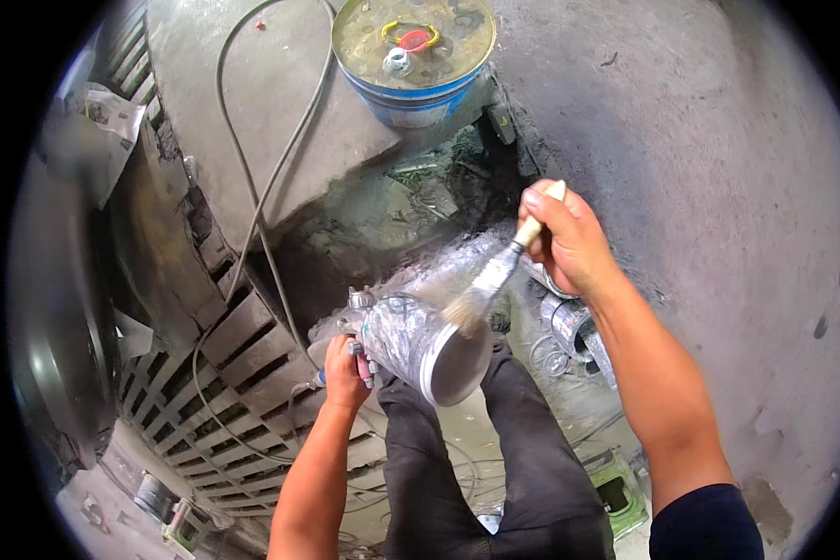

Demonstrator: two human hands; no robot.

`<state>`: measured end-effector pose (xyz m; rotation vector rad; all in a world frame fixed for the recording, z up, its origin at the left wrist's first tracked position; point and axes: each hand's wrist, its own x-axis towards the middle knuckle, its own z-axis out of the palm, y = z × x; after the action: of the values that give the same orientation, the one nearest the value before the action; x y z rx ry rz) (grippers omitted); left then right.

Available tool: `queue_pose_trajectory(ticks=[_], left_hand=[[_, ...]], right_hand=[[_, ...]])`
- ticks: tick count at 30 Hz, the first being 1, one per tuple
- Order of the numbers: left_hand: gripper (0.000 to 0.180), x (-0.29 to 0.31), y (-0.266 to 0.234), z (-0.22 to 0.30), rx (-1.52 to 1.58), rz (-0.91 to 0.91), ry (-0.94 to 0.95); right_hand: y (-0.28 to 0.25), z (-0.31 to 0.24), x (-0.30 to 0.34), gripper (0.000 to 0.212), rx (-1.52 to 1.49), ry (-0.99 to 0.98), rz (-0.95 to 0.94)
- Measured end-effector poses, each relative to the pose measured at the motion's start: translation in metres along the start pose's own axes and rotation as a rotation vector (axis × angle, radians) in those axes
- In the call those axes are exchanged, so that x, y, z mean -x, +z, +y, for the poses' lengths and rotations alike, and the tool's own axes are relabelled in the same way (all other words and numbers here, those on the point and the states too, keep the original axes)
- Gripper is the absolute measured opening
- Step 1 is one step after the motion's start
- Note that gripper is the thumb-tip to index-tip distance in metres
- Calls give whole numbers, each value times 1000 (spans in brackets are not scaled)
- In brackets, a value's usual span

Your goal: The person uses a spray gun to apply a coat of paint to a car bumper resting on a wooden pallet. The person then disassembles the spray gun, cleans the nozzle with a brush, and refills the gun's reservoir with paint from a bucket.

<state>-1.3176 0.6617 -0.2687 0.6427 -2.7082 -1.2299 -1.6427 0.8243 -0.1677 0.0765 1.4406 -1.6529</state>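
In my right hand (569, 238) is a paintbrush (504, 264) with a pale wooden handle, gripped near the handle's top. Its bristles touch the upper rim of a silvery metal cylinder (399, 329), blurring there. This cylinder lies tilted above my knees, its pale round end (459, 366) toward me and a knobbed fitting (360, 299) on its far left side. My left hand (345, 375) is closed beside the cylinder, around a small red-and-grey hose tool (364, 371). A blue connector (319, 378) shows at the hand's outer side. Whether this tool is joined to the cylinder, I cannot tell.
A blue-banded bucket (411, 110) with a dirty lid stands at the far edge of a rubble-filled pit (420, 201). Grey hose (269, 191) loops over the concrete and slotted grating (252, 350). Metal cylinders (567, 322) lie right of my legs, near a green frame (621, 493).
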Motion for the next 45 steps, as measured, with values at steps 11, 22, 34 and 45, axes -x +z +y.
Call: queue_pose_trajectory(ticks=[11,22,34,45], left_hand=[[26,3,-12,1,178,-270,-96],[14,4,-21,16,481,-531,-502],[13,0,-35,26,506,-853,-653],[16,19,-35,14,353,-553,-540]], right_hand=[[8,18,14,18,-240,-38,187],[3,28,22,19,-293,-55,254],[-26,30,27,14,-387,-151,382],[-7,-4,69,14,9,-394,264]])
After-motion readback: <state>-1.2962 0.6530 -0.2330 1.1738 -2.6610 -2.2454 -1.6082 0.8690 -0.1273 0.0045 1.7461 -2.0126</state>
